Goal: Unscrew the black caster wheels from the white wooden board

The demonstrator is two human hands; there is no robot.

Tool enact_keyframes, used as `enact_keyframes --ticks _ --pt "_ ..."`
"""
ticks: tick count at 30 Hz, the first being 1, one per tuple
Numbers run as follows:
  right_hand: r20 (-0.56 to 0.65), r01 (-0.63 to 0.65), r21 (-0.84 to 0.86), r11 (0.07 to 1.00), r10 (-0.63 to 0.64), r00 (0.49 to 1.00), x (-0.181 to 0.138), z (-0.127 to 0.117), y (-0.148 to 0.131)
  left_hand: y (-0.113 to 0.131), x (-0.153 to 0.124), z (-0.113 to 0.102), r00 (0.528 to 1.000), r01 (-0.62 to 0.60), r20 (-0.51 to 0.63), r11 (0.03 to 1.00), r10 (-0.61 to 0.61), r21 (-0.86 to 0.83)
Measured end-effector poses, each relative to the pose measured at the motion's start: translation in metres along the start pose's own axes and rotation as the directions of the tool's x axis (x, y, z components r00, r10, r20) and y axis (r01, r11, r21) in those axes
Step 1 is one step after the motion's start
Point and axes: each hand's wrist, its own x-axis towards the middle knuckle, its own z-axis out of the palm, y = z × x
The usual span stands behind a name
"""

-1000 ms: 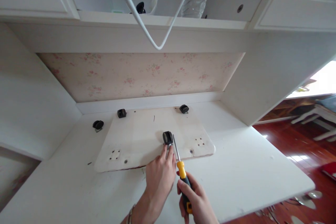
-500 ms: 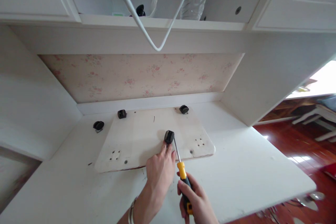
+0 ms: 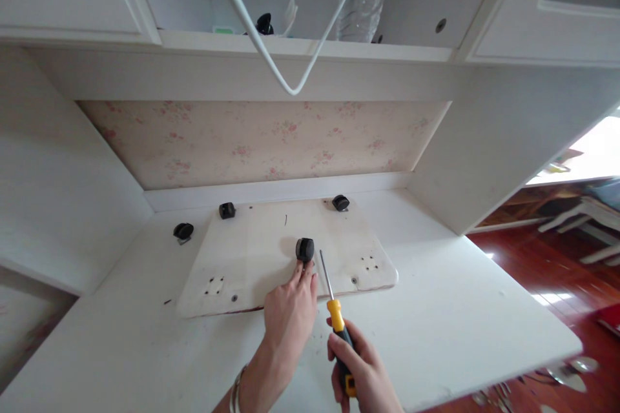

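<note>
A black caster wheel (image 3: 305,250) is over the middle of a white board (image 3: 261,258) with rounded corners. The fingers of my left hand (image 3: 292,303) are closed at the near side of this caster, gripping its base, which they partly hide. My right hand (image 3: 361,364) is wrapped round the yellow and black handle of a screwdriver (image 3: 336,315). Its steel shaft points up and away over the board, with the tip just right of the caster and apart from it. Groups of screw holes show near the board's two front corners.
Two more casters (image 3: 227,210) (image 3: 340,202) stand at the board's far corners, and a loose caster (image 3: 183,231) lies to its left on the white desk (image 3: 450,310). A white cable (image 3: 293,90) hangs from the shelf above, beside a clear plastic bottle (image 3: 363,3). Side panels flank the desk.
My left hand has moved slightly left with the caster, so a gap now shows between it and the screwdriver tip. The right hand and screwdriver have hardly moved.
</note>
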Motion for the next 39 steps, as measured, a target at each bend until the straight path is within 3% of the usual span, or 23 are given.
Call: enact_keyframes --ticks 9,16,21,30,34,39 --pt "0.001 0.0 -0.044 0.999 0.0 1.0 -0.002 0.01 -0.002 -0.022 -0.007 -0.007 0.997 -0.005 -0.078 1.0 0.007 0.024" --pt "0.056 0.004 -0.06 0.998 -0.001 0.998 -0.007 0.032 -0.004 -0.065 -0.017 -0.017 0.986 0.037 -0.163 0.995 -0.021 0.096" --pt "0.07 -0.001 -0.086 0.996 0.007 0.998 -0.007 0.045 0.001 -0.112 -0.023 -0.029 0.966 0.113 -0.248 0.985 -0.078 0.13" --pt "0.096 -0.028 -0.146 0.989 0.043 0.994 -0.014 0.072 -0.005 -0.217 -0.035 -0.051 0.883 0.411 -0.32 0.895 -0.343 0.173" --pt "0.125 -0.026 -0.183 0.983 0.049 0.991 -0.017 0.084 -0.007 -0.264 -0.042 -0.046 0.851 0.49 -0.304 0.855 -0.428 0.171" --pt "0.17 -0.019 -0.205 0.979 0.054 0.984 -0.013 0.091 0.002 -0.31 -0.048 -0.027 0.846 0.514 -0.262 0.841 -0.464 0.171"
